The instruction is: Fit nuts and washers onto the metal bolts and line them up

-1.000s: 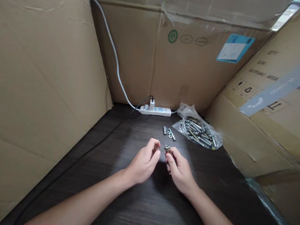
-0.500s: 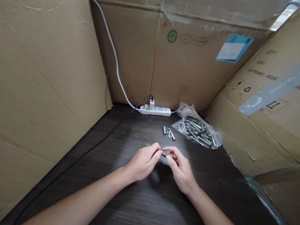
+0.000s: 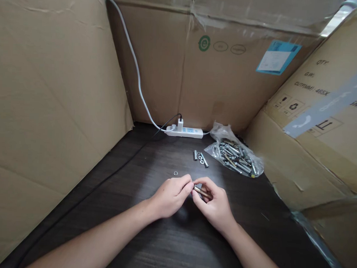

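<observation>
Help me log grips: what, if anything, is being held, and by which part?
A brass-coloured expansion bolt: the left hand pinches one end, largely hiding it; the right hand holds it along its sleeve.

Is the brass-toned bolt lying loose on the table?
No, the right hand holds the brass-toned bolt, and the left hand has its fingers at one end.

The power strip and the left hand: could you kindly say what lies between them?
In the head view, a ring lies on the table between the power strip and left hand, nearer the hand.
</observation>
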`<action>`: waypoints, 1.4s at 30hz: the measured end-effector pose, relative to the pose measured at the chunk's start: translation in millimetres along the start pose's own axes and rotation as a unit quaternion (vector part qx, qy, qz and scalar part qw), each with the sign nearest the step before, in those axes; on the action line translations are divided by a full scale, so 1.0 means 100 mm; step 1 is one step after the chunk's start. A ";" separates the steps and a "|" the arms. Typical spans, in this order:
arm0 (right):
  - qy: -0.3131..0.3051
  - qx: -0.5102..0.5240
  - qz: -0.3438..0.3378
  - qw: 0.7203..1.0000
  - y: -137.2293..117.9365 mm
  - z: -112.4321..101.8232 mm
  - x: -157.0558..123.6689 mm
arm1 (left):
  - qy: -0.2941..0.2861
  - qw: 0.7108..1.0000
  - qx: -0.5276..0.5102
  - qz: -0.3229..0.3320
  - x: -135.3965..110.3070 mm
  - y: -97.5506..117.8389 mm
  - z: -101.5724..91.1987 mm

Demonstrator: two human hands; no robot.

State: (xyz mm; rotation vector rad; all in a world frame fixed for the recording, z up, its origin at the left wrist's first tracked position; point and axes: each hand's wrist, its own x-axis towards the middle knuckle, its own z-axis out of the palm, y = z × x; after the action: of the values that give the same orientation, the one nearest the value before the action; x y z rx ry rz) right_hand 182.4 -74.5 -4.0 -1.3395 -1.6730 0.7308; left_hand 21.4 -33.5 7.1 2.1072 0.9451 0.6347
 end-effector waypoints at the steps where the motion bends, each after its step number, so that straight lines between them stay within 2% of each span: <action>1: -0.002 0.000 -0.001 1.000 0.00 0.00 0.00 | -0.001 1.000 0.000 0.001 0.00 0.00 0.00; 11: -0.002 0.029 0.007 1.000 -0.02 -0.01 0.00 | 0.024 0.999 -0.018 0.012 -0.01 0.03 0.01; 24: -0.011 0.111 0.089 0.990 -0.02 -0.01 -0.02 | 0.006 0.999 -0.013 0.031 -0.05 0.05 0.01; 29: -0.003 0.123 0.089 0.988 -0.02 0.00 -0.03 | 0.005 0.999 -0.036 0.040 -0.03 0.03 0.02; 37: 0.008 0.065 0.036 0.997 0.04 0.04 -0.05 | -0.017 0.982 -0.179 -0.053 0.02 -0.01 0.08; 40: 0.003 0.066 0.030 0.997 0.06 0.06 -0.05 | -0.001 0.983 -0.156 -0.093 0.02 -0.03 0.07; 42: 0.002 0.066 0.034 0.997 0.06 0.06 -0.05 | 0.000 0.988 -0.128 -0.083 0.01 -0.02 0.04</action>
State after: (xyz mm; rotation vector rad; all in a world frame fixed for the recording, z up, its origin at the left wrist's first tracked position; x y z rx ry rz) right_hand 180.2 -77.0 -13.0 -1.3081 -1.5538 0.8624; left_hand 24.1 -33.5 3.5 1.7824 0.9729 0.6327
